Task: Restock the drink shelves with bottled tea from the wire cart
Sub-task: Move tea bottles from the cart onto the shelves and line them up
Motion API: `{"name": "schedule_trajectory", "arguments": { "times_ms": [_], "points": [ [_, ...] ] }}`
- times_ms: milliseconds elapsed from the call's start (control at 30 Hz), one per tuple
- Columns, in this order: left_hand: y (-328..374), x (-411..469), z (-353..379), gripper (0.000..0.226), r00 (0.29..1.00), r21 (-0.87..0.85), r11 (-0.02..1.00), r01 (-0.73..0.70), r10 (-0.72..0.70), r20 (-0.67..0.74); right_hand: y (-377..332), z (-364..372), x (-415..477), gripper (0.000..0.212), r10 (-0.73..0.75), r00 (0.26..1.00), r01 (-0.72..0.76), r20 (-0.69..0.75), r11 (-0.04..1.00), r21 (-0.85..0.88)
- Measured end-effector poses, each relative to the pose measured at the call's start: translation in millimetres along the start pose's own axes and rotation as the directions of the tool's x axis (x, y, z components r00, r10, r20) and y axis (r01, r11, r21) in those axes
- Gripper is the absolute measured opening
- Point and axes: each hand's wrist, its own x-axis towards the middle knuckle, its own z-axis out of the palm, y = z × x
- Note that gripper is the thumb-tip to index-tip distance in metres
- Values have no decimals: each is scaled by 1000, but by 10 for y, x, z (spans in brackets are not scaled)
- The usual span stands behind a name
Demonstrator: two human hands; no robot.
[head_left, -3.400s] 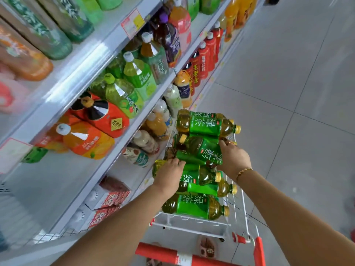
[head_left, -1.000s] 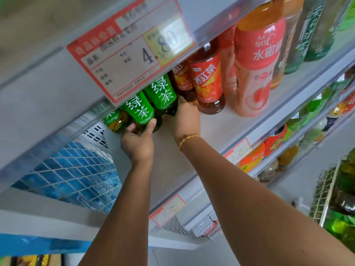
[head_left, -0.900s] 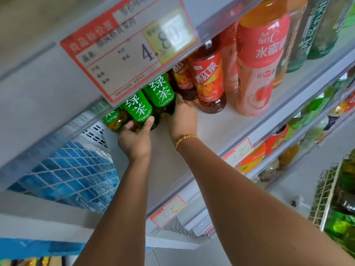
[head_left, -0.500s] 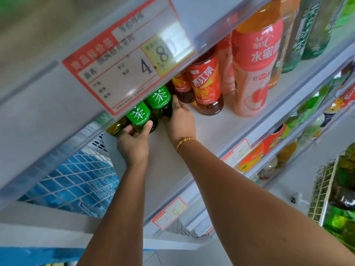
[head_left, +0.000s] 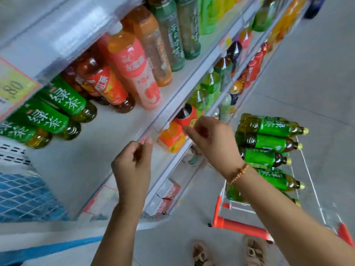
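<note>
Both hands hanging empty in front of the shelf (head_left: 169, 104): left hand (head_left: 132, 167) loosely curled, right hand (head_left: 213, 141) half open. Cart (head_left: 240, 227) bottles (head_left: 269, 143) lying right and below, caps pointing right; right hand nearer.

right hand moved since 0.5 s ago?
Yes. The right hand has left the green tea bottles at the back of the shelf, and is now out past the shelf edge, toward the cart.
</note>
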Motion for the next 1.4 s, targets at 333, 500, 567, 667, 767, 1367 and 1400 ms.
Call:
{"name": "schedule_trajectory", "arguments": {
  "times_ms": [333,500,567,667,767,1367,1400],
  "points": [
    [-124,-965,2509,24,634,158,987,35,-144,760,2711,-1094,-1020,25,845,532,-846,-57,528,-73],
    [-298,-1401,3239,58,426,328,912,-246,-203,882,3267,-875,-1329,34,965,216,-976,146,208,69],
    [-331,-1480,3390,67,395,350,852,-390,-189,899,3421,-789,-1291,43,972,144,-937,187,73,342],
    [-334,-1503,3529,75,367,388,707,-591,-192,910,3413,-725,-1193,36,957,57,-812,283,-121,571],
    [-264,-1406,3667,74,355,468,629,-621,-308,883,3512,-692,-1201,25,942,28,-786,335,-186,590],
    [-18,-1697,3479,60,558,433,702,-566,-60,827,3383,-536,-1026,29,867,14,-636,498,-377,674],
    [-8,-1716,3456,59,565,428,707,-563,-49,824,3368,-542,-1048,32,877,13,-640,481,-362,677]
  ]
}}
